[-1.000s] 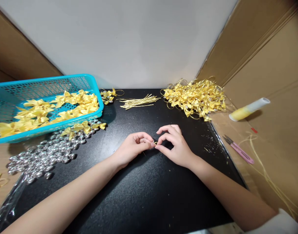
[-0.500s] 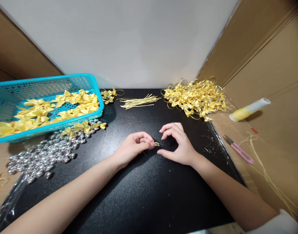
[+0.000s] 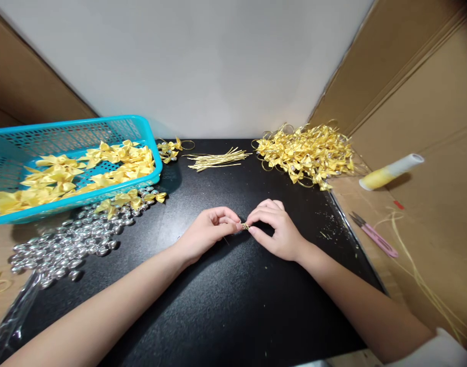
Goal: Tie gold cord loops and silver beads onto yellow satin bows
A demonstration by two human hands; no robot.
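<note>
Over the middle of the black tabletop, my left hand (image 3: 206, 230) pinches a small looped piece of gold cord (image 3: 245, 226) between thumb and fingertips. My right hand (image 3: 277, 229) is closed at the cord's right end, thumb and index finger meeting on it. Most of the piece is hidden by the fingertips. A thin dark strand hangs below my left fingers, too fine to identify. Beyond both hands lies a bundle of short gold cords (image 3: 218, 159).
At left, a turquoise basket (image 3: 141, 122) holds yellow ribbon bows (image 3: 61, 176); silver beads (image 3: 76, 239) spread before it. A heap of yellow bows with gold loops (image 3: 306, 153) lies back right. Pink thread snips (image 3: 374, 237) and a yellow thread cone (image 3: 390, 172) are at right.
My right hand has moved slightly left and closed its thumb and fingers on the gold cord piece; before, they were apart. My left hand keeps its pinch in place.
</note>
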